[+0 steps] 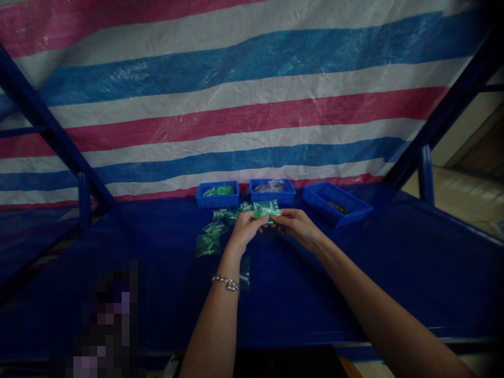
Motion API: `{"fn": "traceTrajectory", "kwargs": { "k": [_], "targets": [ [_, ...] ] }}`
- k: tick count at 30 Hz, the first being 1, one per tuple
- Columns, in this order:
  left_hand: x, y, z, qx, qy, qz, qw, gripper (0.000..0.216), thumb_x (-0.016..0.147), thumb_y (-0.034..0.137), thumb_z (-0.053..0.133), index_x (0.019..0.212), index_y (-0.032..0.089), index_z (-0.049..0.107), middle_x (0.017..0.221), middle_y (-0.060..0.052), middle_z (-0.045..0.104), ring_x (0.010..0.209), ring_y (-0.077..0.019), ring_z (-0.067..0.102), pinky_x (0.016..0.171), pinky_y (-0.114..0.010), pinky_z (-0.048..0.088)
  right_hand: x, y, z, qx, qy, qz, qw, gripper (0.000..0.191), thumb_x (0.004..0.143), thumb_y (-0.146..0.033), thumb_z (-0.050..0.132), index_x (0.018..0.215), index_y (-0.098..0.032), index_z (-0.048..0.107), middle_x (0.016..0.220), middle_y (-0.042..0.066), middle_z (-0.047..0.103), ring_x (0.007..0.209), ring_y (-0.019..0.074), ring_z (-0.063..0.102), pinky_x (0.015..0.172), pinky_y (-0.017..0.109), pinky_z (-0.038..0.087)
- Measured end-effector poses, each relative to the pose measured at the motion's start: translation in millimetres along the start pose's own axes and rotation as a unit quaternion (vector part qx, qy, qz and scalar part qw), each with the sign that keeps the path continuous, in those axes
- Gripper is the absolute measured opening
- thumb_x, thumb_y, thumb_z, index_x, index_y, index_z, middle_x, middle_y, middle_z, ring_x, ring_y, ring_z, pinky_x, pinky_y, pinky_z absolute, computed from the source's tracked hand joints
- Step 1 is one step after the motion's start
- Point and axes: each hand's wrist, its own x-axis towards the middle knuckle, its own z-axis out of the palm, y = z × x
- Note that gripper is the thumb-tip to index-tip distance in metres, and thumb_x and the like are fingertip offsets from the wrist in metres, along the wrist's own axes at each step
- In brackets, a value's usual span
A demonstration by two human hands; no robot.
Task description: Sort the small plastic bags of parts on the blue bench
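Striped woven tarp (236, 105) hung behind the blue table (394, 294); left hand (244, 231) and right hand (297, 226) were together, clamped on a crinkly green plastic bag (266, 210), near plastic trays (217, 198).

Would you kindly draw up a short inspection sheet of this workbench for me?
surface: dark blue table.
job's things: green plastic bag in both hands; more loose bags on the table; three blue trays along the far edge, some holding bags.
clutter: blurred patch at lower left, cannot tell what it is.
hands: left hand, wearing a bracelet, and right hand both pinch the bag.
cables: nothing seen.
surroundings: striped tarpaulin behind, on a blue metal frame.
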Motion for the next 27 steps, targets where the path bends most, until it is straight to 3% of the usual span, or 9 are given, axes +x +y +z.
{"fn": "traceTrajectory", "kwargs": {
  "k": [15, 21, 27],
  "targets": [
    [-1.8, 0.6, 1.7, 0.013, -0.001, -0.064, 0.998, 0.031, 0.072, 0.041, 0.057, 0.070, 0.010, 0.060, 0.061, -0.001, 0.057, 0.047, -0.0050, 0.045, 0.043, -0.018, 0.028, 0.9, 0.8, 1.1, 0.009, 0.031, -0.032, 0.999, 0.026, 0.056, -0.036, 0.074, 0.066, -0.015, 0.063, 0.058, 0.001, 0.059, 0.050, 0.0081, 0.044, 0.049, 0.024, 0.028],
    [-0.7, 1.1, 1.1, 0.011, 0.006, -0.048, 0.999, 0.021, 0.073, 0.030, 0.055, 0.063, 0.011, 0.055, 0.059, 0.000, 0.055, 0.046, -0.0048, 0.046, 0.044, -0.019, 0.030, 0.6, 0.0, 1.2, 0.018, 0.018, -0.026, 0.999, 0.023, 0.059, -0.035, 0.072, 0.067, -0.015, 0.063, 0.058, 0.000, 0.058, 0.049, 0.0075, 0.044, 0.048, 0.024, 0.028],
    [-0.3, 0.3, 0.1, 0.003, 0.001, -0.032, 0.999, 0.019, 0.072, 0.028, 0.056, 0.064, 0.011, 0.056, 0.058, 0.000, 0.054, 0.048, -0.0055, 0.046, 0.046, -0.019, 0.030, -0.9, -2.2, 1.3, 0.028, -0.002, -0.001, 1.000, 0.022, 0.064, -0.035, 0.070, 0.071, -0.015, 0.063, 0.059, 0.000, 0.058, 0.049, 0.0073, 0.044, 0.049, 0.024, 0.029]
  ]
}}
